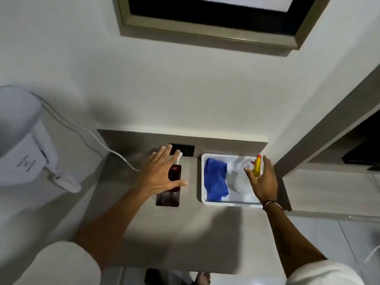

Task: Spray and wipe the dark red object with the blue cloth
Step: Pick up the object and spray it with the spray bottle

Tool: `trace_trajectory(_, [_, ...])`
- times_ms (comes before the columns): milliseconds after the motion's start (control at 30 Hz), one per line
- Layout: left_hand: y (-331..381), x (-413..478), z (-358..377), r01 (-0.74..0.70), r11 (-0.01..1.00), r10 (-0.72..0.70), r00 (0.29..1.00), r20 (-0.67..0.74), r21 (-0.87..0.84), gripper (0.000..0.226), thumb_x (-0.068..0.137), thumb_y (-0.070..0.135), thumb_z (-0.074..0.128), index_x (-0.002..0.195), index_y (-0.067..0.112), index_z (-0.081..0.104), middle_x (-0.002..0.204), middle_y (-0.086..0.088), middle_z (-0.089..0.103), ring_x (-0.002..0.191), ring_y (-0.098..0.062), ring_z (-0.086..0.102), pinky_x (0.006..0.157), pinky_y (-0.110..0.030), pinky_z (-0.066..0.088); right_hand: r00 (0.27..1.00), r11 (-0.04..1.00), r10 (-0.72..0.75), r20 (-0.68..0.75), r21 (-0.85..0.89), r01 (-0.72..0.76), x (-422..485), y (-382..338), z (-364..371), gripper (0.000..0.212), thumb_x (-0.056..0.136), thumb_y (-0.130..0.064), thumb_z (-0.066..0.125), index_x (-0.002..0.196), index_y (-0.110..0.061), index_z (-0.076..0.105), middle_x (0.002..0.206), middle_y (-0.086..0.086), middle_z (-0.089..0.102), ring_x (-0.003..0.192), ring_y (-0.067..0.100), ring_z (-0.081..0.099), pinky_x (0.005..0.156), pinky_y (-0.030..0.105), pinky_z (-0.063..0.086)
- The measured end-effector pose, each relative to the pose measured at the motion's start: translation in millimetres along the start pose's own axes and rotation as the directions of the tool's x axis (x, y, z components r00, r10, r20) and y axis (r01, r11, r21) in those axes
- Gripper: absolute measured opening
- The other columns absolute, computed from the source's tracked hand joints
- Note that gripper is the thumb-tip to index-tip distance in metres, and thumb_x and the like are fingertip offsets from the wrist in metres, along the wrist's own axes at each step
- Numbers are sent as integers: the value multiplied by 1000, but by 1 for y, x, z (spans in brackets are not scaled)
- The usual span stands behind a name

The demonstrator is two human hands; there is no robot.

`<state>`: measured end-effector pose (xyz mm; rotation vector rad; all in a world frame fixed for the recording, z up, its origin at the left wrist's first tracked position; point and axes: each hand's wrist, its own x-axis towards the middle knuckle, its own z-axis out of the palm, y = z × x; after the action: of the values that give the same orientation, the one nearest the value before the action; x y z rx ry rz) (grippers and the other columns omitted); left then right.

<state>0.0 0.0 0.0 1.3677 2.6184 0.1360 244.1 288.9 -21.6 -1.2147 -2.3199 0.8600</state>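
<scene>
A: White sleeves sit nearest, with both bare forearms reaching out over the grey table [205, 233].

B: And the dark red object [169, 197]?

A: It lies flat on the table, left of the white tray [202, 182]. Its long axis runs from near to far, tilted slightly right at the far end. It is a thin, glossy slab with rounded corners, deep red with dark mottling.

B: What covers it?

A: The left hand [159, 173] spreads over its far half, fingers apart, clamping nothing. I cannot tell whether the palm touches it.

B: And the right hand [262, 182]?

A: Its grip is apart, fingers around the yellow spray bottle [256, 166] inside the tray, not closed on it. The blue cloth [216, 182] lies crumpled in the tray's left part.

B: Farther back?

A: A dark socket plate [185, 150] on the table's back edge, then a white wall with a framed picture [205, 27].
</scene>
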Motion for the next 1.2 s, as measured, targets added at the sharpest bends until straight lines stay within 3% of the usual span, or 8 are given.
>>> trace_trajectory(100, [-3,-3,14,-16,1000,14,996,83,16,126,69,106,17,168,32,-9,177,-4,-16,163,-26,-14,132,-53,1,996,990,44,74,129,-54,2,10,11,73,96,-27,79,158,-12,45,153,11,63,136,39,64,114,51,51])
trace_trajectory(300, [-7,-5,23,-52,997,56,996,66,-63,130,69,105,24,170,26,2,178,-4,-13,162,-26,-18,131,-56,-2,990,970,134,46,201,-140,17,12,38,74,101,-13,73,165,-14,36,153,12,63,138,37,64,116,53,50])
trace_trajectory(467, [-13,-5,25,-113,989,117,993,36,-92,138,66,95,62,170,21,10,177,-2,-9,163,-27,-17,129,-50,-14,984,954,174,33,241,-177,28,24,50,61,103,-18,70,158,-11,46,148,15,66,130,40,68,114,56,51])
trace_trajectory(700, [-20,-6,24,-75,935,65,997,-40,-346,107,59,46,94,150,17,47,156,-6,48,158,-31,26,131,-56,6,996,982,50,-69,185,-36,24,20,44,59,103,-26,70,157,-14,47,133,12,74,110,20,70,110,44,55])
trace_trajectory(833, [-40,-17,28,-80,847,25,993,-112,-525,102,52,44,90,144,24,48,141,2,48,136,-20,39,119,-55,37,972,980,-42,-231,181,85,4,-6,20,56,99,-47,72,146,-20,58,117,-5,78,90,-10,67,91,-5,44])
trace_trajectory(933, [-56,-27,33,-76,777,26,996,-88,-624,103,54,43,88,146,30,45,146,4,46,144,-21,36,119,-48,38,949,928,-21,-316,346,136,-31,-38,6,53,98,-50,74,146,-28,62,121,-10,77,98,-9,73,89,7,56])
trace_trajectory(1067, [-75,-45,31,-71,735,36,997,-65,-674,106,55,47,83,151,26,45,151,10,42,148,-7,25,120,-27,25,984,736,78,-162,675,53,-98,-77,20,45,101,-27,75,145,-29,66,120,-7,80,81,8,76,65,20,61])
trace_trajectory(1200, [-87,-60,30,-49,683,42,999,-28,-729,107,56,26,90,154,23,45,150,2,41,150,-26,34,125,-47,34,990,779,39,137,616,-116,-157,-104,59,37,102,-31,70,140,-32,70,132,-8,77,85,1,76,54,21,57])
